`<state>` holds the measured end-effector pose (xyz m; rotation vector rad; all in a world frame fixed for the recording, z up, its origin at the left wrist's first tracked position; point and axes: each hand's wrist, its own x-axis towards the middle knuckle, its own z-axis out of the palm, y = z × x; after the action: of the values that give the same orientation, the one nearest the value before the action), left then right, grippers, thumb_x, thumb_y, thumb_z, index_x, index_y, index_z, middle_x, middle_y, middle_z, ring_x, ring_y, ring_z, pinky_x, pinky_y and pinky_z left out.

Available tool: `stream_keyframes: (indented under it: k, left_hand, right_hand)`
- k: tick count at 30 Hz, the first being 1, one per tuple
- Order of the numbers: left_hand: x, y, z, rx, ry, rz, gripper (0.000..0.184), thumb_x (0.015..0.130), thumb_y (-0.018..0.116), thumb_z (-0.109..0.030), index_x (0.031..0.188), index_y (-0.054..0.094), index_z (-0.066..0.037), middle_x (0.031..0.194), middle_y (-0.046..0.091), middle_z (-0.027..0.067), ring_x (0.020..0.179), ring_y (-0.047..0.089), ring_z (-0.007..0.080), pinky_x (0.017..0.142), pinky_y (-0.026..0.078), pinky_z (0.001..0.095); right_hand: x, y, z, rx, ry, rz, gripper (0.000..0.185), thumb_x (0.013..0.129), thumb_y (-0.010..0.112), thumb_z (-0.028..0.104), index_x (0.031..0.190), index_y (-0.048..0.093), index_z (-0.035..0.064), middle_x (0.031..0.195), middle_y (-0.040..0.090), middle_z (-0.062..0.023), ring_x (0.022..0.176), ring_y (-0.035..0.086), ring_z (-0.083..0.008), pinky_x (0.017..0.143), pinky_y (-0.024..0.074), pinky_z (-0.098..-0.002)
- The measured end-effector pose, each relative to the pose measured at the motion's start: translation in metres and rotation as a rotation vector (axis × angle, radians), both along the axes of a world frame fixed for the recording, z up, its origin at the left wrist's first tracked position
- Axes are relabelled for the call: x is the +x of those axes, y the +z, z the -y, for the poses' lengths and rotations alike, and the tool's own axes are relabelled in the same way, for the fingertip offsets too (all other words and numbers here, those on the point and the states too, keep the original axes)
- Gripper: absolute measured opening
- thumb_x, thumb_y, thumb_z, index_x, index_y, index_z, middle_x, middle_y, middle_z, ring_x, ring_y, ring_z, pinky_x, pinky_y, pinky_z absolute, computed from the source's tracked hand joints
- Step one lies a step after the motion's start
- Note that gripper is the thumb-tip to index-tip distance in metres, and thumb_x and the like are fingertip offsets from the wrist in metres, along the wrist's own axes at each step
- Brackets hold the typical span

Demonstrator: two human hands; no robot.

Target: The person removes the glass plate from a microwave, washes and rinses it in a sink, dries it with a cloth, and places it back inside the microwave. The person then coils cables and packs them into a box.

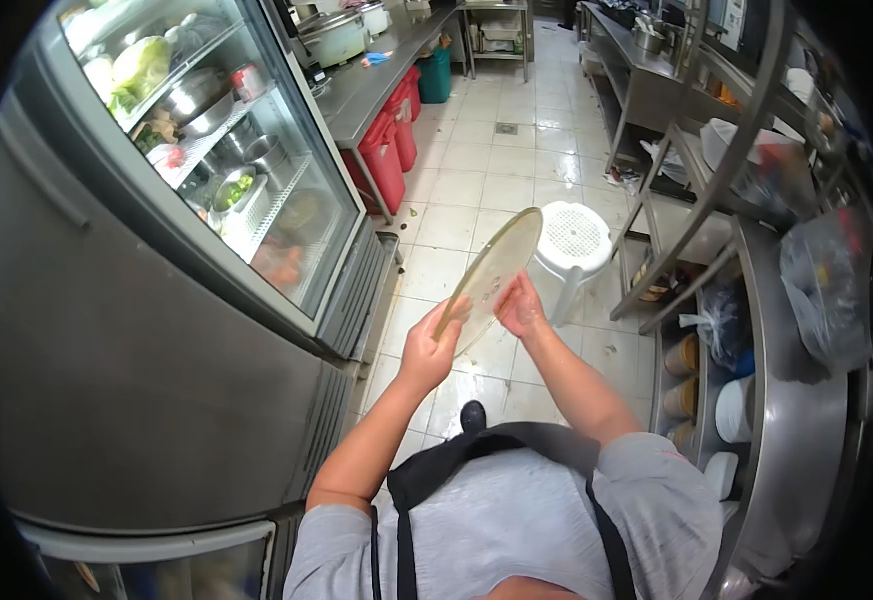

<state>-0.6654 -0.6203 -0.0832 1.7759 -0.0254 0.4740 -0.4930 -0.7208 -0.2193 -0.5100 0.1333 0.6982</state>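
A round, thin, yellowish see-through lid is held up tilted on edge before my chest, with small markings near its middle. My left hand grips its lower left rim, fingers partly seen through it. On the other side, my right hand holds the lid's lower right edge, with its fingers against the face. Behind the lid on the floor stands a white round plastic stool with a perforated seat.
On the left is a glass-door fridge with food and metal bowls inside. Red bins and a green bin sit under a steel counter. Steel shelving with tubs and bags lines the right. The tiled floor looks wet.
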Motion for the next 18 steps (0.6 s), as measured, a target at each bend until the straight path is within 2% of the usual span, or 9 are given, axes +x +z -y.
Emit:
stream_keyframes:
  k: [3,4,6,8,10,12,13,14,18]
  left_hand:
    - [0.072,0.007,-0.034,-0.065,-0.034,-0.032,0.035,0.086,0.045,-0.018,0.115,0.042,0.002,0.103,0.055,0.0135,0.089,0.055,0.0185,0.074,0.043,0.0268]
    - [0.098,0.012,-0.045,-0.161,-0.043,-0.067,0.035,0.087,0.044,-0.018,0.116,0.042,0.002,0.103,0.055,0.0136,0.089,0.056,0.0185,0.074,0.044,0.0270]
    - [0.151,0.013,-0.070,-0.324,-0.055,-0.121,0.033,0.088,0.040,-0.017,0.115,0.041,0.001,0.100,0.056,0.0131,0.086,0.056,0.0185,0.069,0.046,0.0277]
    - [0.204,0.009,-0.095,-0.490,-0.029,-0.212,0.032,0.088,0.038,-0.017,0.115,0.041,0.000,0.098,0.056,0.0126,0.083,0.057,0.0184,0.066,0.047,0.0276]
    - [0.251,0.006,-0.117,-0.597,0.004,-0.270,0.029,0.089,0.035,-0.015,0.113,0.042,-0.002,0.096,0.056,0.0121,0.078,0.058,0.0180,0.061,0.048,0.0273]
    - [0.297,-0.004,-0.141,-0.576,0.043,-0.272,0.029,0.089,0.035,-0.015,0.113,0.042,-0.003,0.096,0.056,0.0122,0.078,0.058,0.0179,0.061,0.048,0.0272]
    - [0.322,-0.009,-0.154,-0.567,0.065,-0.266,0.029,0.089,0.035,-0.015,0.113,0.042,-0.003,0.096,0.056,0.0122,0.077,0.058,0.0178,0.061,0.048,0.0272]
    - [0.344,-0.012,-0.167,-0.554,0.100,-0.261,0.028,0.088,0.036,-0.015,0.113,0.043,-0.003,0.095,0.057,0.0119,0.076,0.057,0.0173,0.059,0.047,0.0265]
    - [0.431,-0.022,-0.229,-0.520,0.266,-0.260,0.028,0.088,0.037,-0.016,0.113,0.043,-0.003,0.093,0.057,0.0112,0.074,0.057,0.0167,0.058,0.046,0.0256]
  right_hand:
    - [0.063,0.003,-0.013,-0.074,0.115,0.088,0.053,0.077,0.047,0.056,0.104,0.045,0.0102,0.097,0.052,-0.0086,0.086,0.051,-0.0194,0.073,0.0414,-0.0335]
    - [0.086,0.015,-0.007,-0.261,0.247,0.117,0.077,0.078,0.040,0.059,0.131,0.017,0.0078,0.128,0.030,-0.0164,0.113,0.035,-0.0299,0.093,0.0270,-0.0439]
    - [0.128,0.054,0.015,-0.577,0.512,0.216,0.080,0.079,0.035,0.061,0.134,0.008,0.0093,0.135,0.019,-0.0188,0.119,0.028,-0.0347,0.097,0.0175,-0.0507]
    - [0.164,0.073,0.040,-0.708,0.555,0.383,0.074,0.080,0.032,0.060,0.133,0.015,0.0120,0.133,0.023,-0.0174,0.119,0.028,-0.0353,0.097,0.0150,-0.0534]
    - [0.208,0.027,0.093,-0.355,0.450,0.169,0.067,0.081,0.035,0.056,0.132,0.021,0.0142,0.131,0.029,-0.0154,0.118,0.031,-0.0350,0.098,0.0187,-0.0496]
    - [0.261,-0.097,0.155,-1.085,0.290,0.197,0.056,0.083,0.038,0.046,0.128,0.024,0.0148,0.125,0.035,-0.0138,0.110,0.039,-0.0297,0.089,0.0336,-0.0436]
    - [0.256,-0.094,0.172,-1.803,0.449,0.352,0.055,0.081,0.041,0.047,0.123,0.030,0.0125,0.119,0.039,-0.0141,0.107,0.042,-0.0294,0.087,0.0353,-0.0425]
    - [0.260,-0.094,0.182,-2.047,0.610,0.303,0.054,0.080,0.043,0.048,0.118,0.037,0.0102,0.114,0.044,-0.0144,0.104,0.046,-0.0291,0.086,0.0371,-0.0414]
    - [0.327,-0.054,0.163,-2.155,0.933,0.089,0.050,0.075,0.050,0.046,0.099,0.057,0.0024,0.095,0.058,-0.0164,0.093,0.055,-0.0291,0.079,0.0427,-0.0384]
